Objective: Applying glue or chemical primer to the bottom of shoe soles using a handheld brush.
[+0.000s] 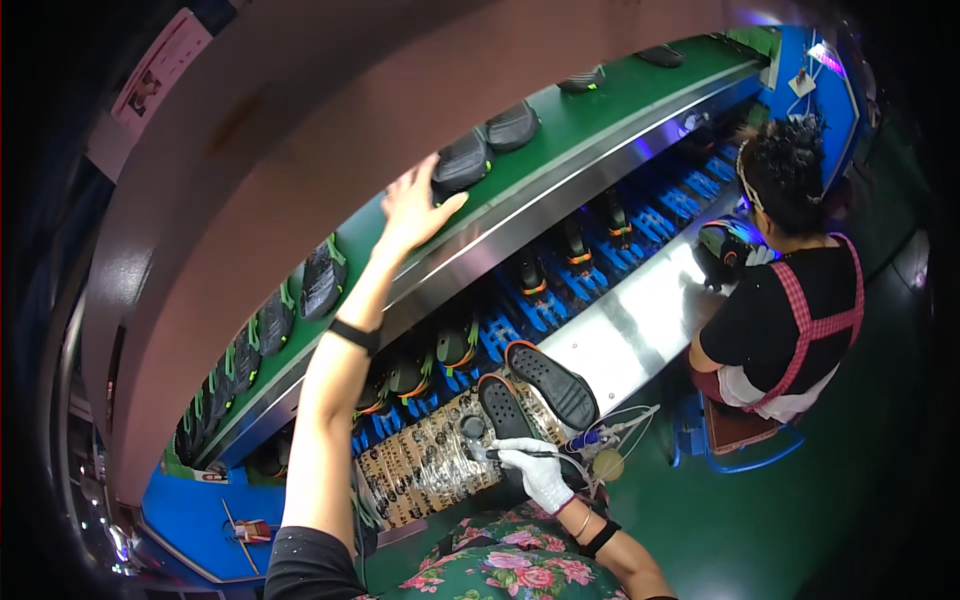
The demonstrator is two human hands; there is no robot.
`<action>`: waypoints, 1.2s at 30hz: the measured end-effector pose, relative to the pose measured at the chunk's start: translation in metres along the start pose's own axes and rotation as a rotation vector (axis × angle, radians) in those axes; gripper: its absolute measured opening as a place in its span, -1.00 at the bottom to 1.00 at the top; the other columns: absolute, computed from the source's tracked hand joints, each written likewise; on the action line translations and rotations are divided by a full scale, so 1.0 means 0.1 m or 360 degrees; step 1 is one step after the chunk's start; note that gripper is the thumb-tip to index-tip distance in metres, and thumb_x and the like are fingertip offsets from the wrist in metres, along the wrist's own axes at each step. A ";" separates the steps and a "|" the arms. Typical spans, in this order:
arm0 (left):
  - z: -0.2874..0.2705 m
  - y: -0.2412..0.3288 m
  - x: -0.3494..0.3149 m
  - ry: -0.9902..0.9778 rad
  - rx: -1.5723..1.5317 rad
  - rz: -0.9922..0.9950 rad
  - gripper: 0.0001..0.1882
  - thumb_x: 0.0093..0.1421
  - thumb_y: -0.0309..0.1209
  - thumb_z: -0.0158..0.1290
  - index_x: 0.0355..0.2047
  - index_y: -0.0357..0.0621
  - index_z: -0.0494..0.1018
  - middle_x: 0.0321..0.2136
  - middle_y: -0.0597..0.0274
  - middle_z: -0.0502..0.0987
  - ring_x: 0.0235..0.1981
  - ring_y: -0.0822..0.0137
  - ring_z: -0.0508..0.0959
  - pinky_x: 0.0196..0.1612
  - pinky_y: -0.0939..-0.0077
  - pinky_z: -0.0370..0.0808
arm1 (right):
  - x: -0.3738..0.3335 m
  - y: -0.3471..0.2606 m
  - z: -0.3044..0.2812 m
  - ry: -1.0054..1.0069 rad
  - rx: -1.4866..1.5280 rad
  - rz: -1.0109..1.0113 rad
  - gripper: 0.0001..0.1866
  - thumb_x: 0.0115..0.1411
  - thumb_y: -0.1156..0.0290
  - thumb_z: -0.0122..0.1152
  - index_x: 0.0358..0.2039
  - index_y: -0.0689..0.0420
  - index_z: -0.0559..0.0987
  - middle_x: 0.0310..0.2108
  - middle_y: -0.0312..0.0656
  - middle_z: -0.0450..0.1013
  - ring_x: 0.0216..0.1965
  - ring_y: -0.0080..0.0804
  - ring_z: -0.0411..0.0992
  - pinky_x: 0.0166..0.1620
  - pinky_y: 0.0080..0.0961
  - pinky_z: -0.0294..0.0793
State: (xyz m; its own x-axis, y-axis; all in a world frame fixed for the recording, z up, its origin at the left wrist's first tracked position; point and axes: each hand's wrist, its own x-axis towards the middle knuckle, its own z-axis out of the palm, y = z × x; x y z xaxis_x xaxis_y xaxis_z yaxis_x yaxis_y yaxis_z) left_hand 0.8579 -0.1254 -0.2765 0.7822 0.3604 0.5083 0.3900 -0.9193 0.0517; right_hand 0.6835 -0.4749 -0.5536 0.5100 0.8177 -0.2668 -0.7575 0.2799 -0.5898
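Observation:
My left hand (412, 212), bare with fingers spread, reaches over the green conveyor belt (385, 240). It is right beside a black shoe (462, 165); whether the fingers touch it I cannot tell. My right hand (540, 475), in a white glove, is closed round a thin dark brush-like tool (508, 454) whose tip points left. Two dark soles with reddish rims lie just beyond that hand: one sole (505, 405) is partly hidden by the glove, the other sole (555, 385) lies to its right on the bench. A small round grey pot (472, 427) stands near the tool's tip.
More black shoes (323, 275) line the belt. Below it, blue racks (540, 310) carry several shoes. A brown-patterned, plastic-wrapped surface (410, 480) adjoins the metal bench (630, 350). A co-worker (790, 290) sits at right holding a shoe (722, 250). A large curved cover (300, 130) overhangs the belt.

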 end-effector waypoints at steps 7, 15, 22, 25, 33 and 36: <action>-0.08 -0.54 -0.24 -0.0488 -0.0334 -0.0074 -0.34 0.30 0.11 0.16 0.29 0.06 0.47 0.30 -0.28 0.38 0.38 -0.11 0.34 0.40 0.20 0.27 | -0.01 0.05 0.07 -0.0029 -0.0217 -0.0007 -0.80 0.21 0.60 0.33 -0.14 0.29 0.73 -0.22 -0.20 0.69 -0.23 -0.53 0.60 -0.09 -0.57 0.58; 0.22 -0.35 0.15 -0.0502 -0.0579 0.0064 -0.51 0.34 -0.09 0.17 0.23 0.06 0.54 0.31 -0.20 0.40 0.40 0.02 0.34 0.39 0.22 0.25 | 0.12 -0.08 0.09 -0.0104 -0.0209 0.0027 -0.82 0.23 0.55 0.35 -0.16 0.27 0.75 -0.18 -0.22 0.70 -0.16 -0.56 0.61 -0.01 -0.59 0.58; 0.95 0.53 1.17 -0.0573 -0.0740 0.0283 -0.47 0.34 0.01 0.14 0.22 0.06 0.55 0.32 -0.22 0.38 0.34 -0.02 0.41 0.35 0.21 0.32 | 0.17 -0.26 -0.13 -0.0029 -0.0258 -0.0048 -0.81 0.22 0.61 0.35 -0.15 0.31 0.73 -0.16 -0.14 0.69 -0.16 -0.52 0.61 -0.03 -0.56 0.61; 1.20 0.99 1.50 -0.0597 -0.0765 0.0435 -0.39 0.38 0.12 0.04 0.30 0.09 0.47 0.38 -0.20 0.30 0.42 -0.02 0.29 0.42 0.19 0.21 | 0.18 -0.27 -0.18 0.0031 -0.0200 -0.0024 -0.82 0.23 0.63 0.33 -0.15 0.34 0.72 -0.12 -0.12 0.68 -0.12 -0.47 0.62 0.02 -0.51 0.62; 1.00 0.94 0.98 -0.0580 -0.0717 0.0299 -0.03 0.36 0.29 -0.11 0.56 0.00 -0.11 0.52 -0.20 -0.05 0.55 -0.10 -0.09 0.53 0.09 -0.11 | 0.21 -0.22 -0.04 -0.0003 -0.0106 0.0038 -0.80 0.22 0.61 0.34 -0.14 0.30 0.73 -0.12 -0.14 0.68 -0.12 -0.51 0.61 0.01 -0.55 0.59; 0.69 0.55 0.08 -0.0624 0.0029 0.0651 0.07 0.21 0.23 0.15 0.55 0.04 -0.05 0.50 -0.21 -0.01 0.53 -0.15 -0.02 0.48 -0.19 -0.04 | 0.21 -0.13 0.07 -0.0032 -0.0089 -0.0054 -0.79 0.23 0.63 0.32 -0.11 0.29 0.73 -0.14 -0.16 0.68 -0.15 -0.51 0.60 -0.01 -0.56 0.59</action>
State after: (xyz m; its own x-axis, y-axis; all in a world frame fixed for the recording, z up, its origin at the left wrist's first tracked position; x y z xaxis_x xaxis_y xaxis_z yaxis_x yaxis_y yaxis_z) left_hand 0.9195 -0.1623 -0.3290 0.9919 0.0102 0.1264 0.0229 -0.9948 -0.0993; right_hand 0.7011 -0.4577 -0.5460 0.5263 0.8183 -0.2309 -0.7156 0.2797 -0.6400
